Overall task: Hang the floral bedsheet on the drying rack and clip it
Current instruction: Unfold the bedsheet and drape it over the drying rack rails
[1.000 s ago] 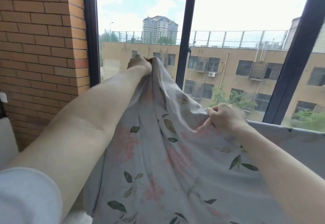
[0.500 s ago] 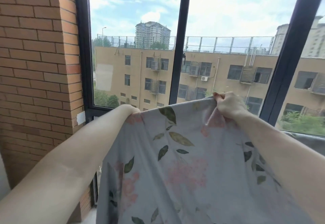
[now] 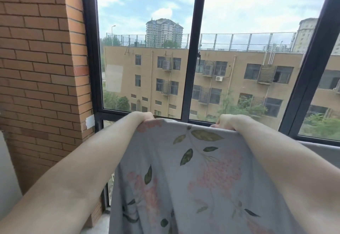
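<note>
Grey floral bedsheet (image 3: 193, 178) with pink blooms and green leaves hangs spread, top edge raised

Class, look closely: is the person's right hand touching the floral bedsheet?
Touching. The head view shows the right hand at the top edge of the floral bedsheet, its fingers curled over the hem with no gap, and the cloth hanging taut below.

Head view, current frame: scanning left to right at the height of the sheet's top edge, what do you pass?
Brick wall → white patch on the brick corner → left hand gripping the sheet edge → floral bedsheet stretched between the hands → right hand gripping the edge → dark window frame post.
</note>
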The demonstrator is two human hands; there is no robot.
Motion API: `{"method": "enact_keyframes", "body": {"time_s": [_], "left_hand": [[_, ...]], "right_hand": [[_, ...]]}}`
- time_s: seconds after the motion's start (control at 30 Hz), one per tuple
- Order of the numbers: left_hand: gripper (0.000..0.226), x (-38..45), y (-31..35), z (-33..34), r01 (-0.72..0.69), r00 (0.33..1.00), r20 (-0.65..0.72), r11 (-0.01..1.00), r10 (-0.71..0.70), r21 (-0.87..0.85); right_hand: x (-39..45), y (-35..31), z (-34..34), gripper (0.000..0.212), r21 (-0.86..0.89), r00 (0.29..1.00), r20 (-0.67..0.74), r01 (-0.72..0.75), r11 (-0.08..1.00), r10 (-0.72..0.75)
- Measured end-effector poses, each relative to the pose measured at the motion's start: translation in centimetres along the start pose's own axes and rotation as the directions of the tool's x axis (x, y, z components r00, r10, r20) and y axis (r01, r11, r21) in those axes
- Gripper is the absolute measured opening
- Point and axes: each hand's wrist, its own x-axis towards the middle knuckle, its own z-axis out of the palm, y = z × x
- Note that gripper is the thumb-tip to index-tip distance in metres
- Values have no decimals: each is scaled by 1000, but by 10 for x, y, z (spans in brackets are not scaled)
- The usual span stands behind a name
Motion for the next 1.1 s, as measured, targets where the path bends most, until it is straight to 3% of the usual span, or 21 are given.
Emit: {"method": "enact_keyframes", "body": {"time_s": [0.03,0.1,0.2,0.27,0.33,0.4,0.47,0.57,0.63,0.7,0.83,1.1], "left_hand": [[24,-1,-1,-1,-20,999,-34,1000,20,12],[15,-10,3,-7,-45,991,-128,998,40,-35],[14,-31,16,-18,-145,951,-286,986,115,-87],[28,-47,26,-22,-275,914,-327,959,239,-67],[42,-74,35,-17,-395,881,-306,917,360,-59],[47,-96,36,-5,-442,870,-227,897,437,33],[37,-105,33,7,-423,874,-166,883,457,203],[31,-105,32,17,-384,858,-217,862,466,332],[34,-102,31,22,-372,842,-270,865,467,338],[37,-100,31,26,-366,826,-305,862,474,350],[36,-98,33,35,-363,795,-338,841,504,401],[33,-106,36,47,-363,782,-349,832,517,419]], "right_hand": [[0,-2,1,36,-56,993,118,6,998,0],[3,-2,1,35,-95,977,211,17,995,3],[16,1,2,51,-56,981,189,41,998,-30],[27,-1,4,56,-20,980,187,74,997,-69],[18,-10,3,38,33,975,189,117,993,-122],[7,-16,2,17,115,977,125,157,981,-171],[1,-17,-2,22,255,976,0,211,944,-218],[-24,-24,-23,28,517,944,-178,330,790,-277],[-52,-32,-36,24,571,907,-261,422,704,-331],[-82,-38,-37,22,527,858,-347,513,677,-379],[-133,-34,-1,17,344,784,-506,566,749,-359],[-136,-25,63,29,52,695,-671,391,919,-258]]}}
